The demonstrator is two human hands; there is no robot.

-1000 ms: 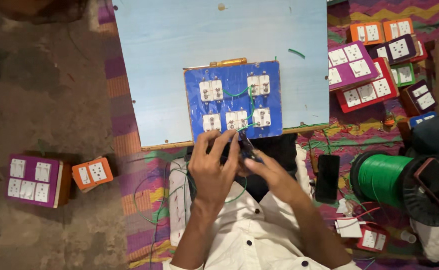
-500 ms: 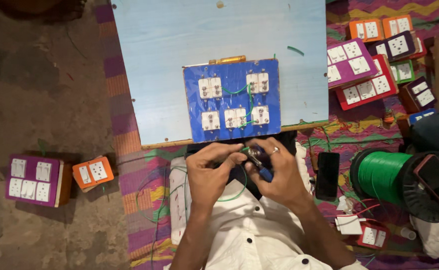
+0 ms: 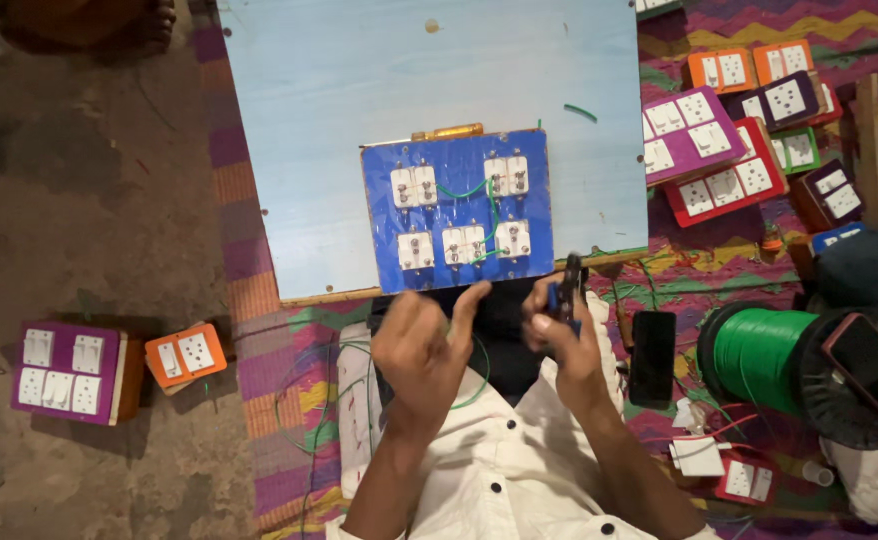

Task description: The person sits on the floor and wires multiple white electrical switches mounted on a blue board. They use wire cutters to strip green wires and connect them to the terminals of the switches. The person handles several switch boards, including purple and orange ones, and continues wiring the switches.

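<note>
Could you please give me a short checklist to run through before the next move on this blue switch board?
1. Tool in right hand: a dark, blue-handled tool is gripped. Ok.
2. Green wire at left hand: it loops under the hand; the grip is hidden. Cannot tell.
3. Blue switch board lies flat on the light blue table, near edge overhanging. Ok.
4. Green wiring joins the white switch modules; tightness too small to see. Cannot tell.
5. Green wire spool stands at the right. Ok.

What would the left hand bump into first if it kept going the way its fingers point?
Probably the near edge of the blue switch board: the left hand points up toward it, though height above the board is unclear.
</note>
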